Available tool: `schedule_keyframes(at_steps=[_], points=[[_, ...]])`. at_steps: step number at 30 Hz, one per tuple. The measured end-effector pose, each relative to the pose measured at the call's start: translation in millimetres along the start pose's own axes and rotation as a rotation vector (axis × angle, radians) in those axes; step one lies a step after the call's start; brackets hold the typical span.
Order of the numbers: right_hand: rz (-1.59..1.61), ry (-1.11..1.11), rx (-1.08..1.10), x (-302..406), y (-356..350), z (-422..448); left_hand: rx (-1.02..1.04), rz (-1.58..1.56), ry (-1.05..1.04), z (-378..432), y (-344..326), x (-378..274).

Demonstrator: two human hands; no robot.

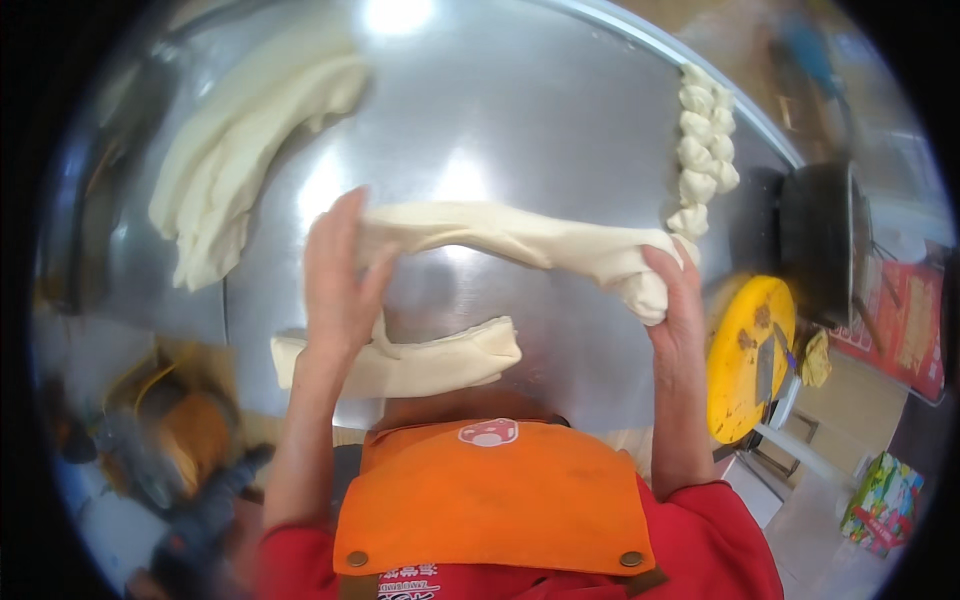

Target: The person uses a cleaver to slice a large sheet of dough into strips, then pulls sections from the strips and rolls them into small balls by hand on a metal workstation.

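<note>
A long strip of pale dough (487,225) stretches between my hands above a shiny metal worktop. My right hand (679,289) grips its right end, where a rounded lump bulges beside the thumb. At the strip's left end is my left hand (341,277), slightly blurred; whether its fingers close on the dough is hard to tell. A shorter folded dough piece (427,367) lies near the front edge, partly behind my left wrist. Two rows of small dough balls (697,157) run along the right side. A large dough mass (232,165) rests at the upper left.
Right of the worktop (570,135) stand a yellow round board (727,375) with a blade on it and a dark pot (817,240). A raised edge borders the worktop at the upper right. A blurred container (187,427) is at the lower left.
</note>
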State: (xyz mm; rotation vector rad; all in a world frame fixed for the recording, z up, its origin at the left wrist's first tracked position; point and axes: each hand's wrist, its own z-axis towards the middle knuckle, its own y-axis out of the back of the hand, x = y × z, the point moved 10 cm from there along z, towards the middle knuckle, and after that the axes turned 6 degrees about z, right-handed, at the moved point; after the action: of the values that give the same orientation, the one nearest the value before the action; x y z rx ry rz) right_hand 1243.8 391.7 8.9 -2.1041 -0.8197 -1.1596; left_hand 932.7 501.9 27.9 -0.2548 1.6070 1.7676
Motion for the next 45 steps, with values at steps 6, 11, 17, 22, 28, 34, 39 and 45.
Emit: schedule_keyframes(at_steps=[6, 11, 17, 22, 28, 34, 39, 45], points=[[-0.119, 0.017, 0.186, 25, -39, -16, 0.019, -0.482, -0.393, 30, -76, -163], [-0.226, 0.33, 0.184, 62, -36, -29, 0.218, -0.703, 0.182, 32, -125, -158], [-0.903, 0.812, 0.473, 82, -47, -56, 0.404, -0.871, 0.458, 37, -139, -171], [-0.872, 0.761, 0.604, 72, -50, -37, 0.443, -1.026, 0.628, 21, -155, -170], [-0.695, 0.991, 0.575, 77, -57, -35, 0.58, -1.186, 0.782, 6, -168, -162], [-0.646, 1.034, 0.509, 77, -61, -14, 0.546, -1.018, 0.75, 4, -147, -164], [-0.504, 0.894, 0.419, 76, -51, 7, 0.69, -0.789, 0.634, -1, -167, -149], [-0.624, 0.741, 0.365, 78, -43, 45, 0.668, -0.688, 0.041, 15, -169, -192]])
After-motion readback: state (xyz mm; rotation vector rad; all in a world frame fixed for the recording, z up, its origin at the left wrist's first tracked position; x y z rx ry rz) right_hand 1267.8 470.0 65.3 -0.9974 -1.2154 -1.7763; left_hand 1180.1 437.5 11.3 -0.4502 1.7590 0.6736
